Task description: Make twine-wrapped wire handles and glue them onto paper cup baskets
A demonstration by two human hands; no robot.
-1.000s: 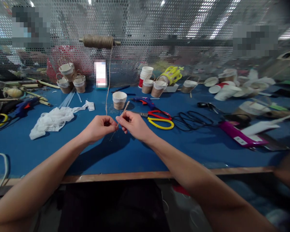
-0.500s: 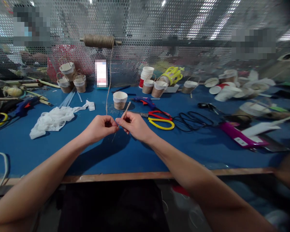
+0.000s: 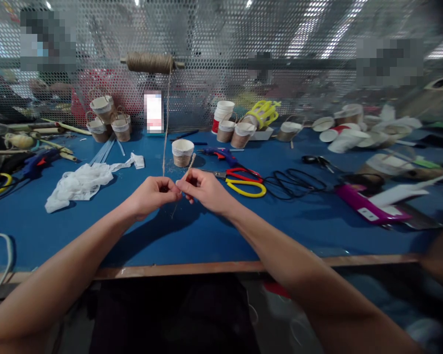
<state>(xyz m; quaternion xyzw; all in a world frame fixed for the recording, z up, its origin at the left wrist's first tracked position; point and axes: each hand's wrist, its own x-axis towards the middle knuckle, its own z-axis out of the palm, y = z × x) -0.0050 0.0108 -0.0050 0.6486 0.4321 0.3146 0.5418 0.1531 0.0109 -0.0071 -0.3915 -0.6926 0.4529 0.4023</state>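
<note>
Jute twine (image 3: 166, 125) hangs down from a spool (image 3: 149, 63) on the mesh panel and runs into my left hand (image 3: 154, 194), whose thumb and forefinger are pinched on it. Against those fingertips, my right hand (image 3: 204, 189) is closed on a thicker, twisted-looking piece of twine (image 3: 191, 163); its upper end sticks up and a thin strand dangles below. Where the strands meet is hidden by my fingers. Just beyond my hands stands a small twine-wrapped paper cup (image 3: 182, 156) with a white lace rim.
Scissors (image 3: 246, 183) and a blue glue gun (image 3: 219, 155) lie to the right, near a coiled black cable (image 3: 295, 184). White lace (image 3: 83, 182) is heaped at left. Handled cups (image 3: 121, 129) stand by the mesh. A purple tool (image 3: 369, 206) lies far right.
The twisted end above my right hand has shifted slightly left and lower. Both hands stay pinched together in nearly the same place. The view has moved a little.
</note>
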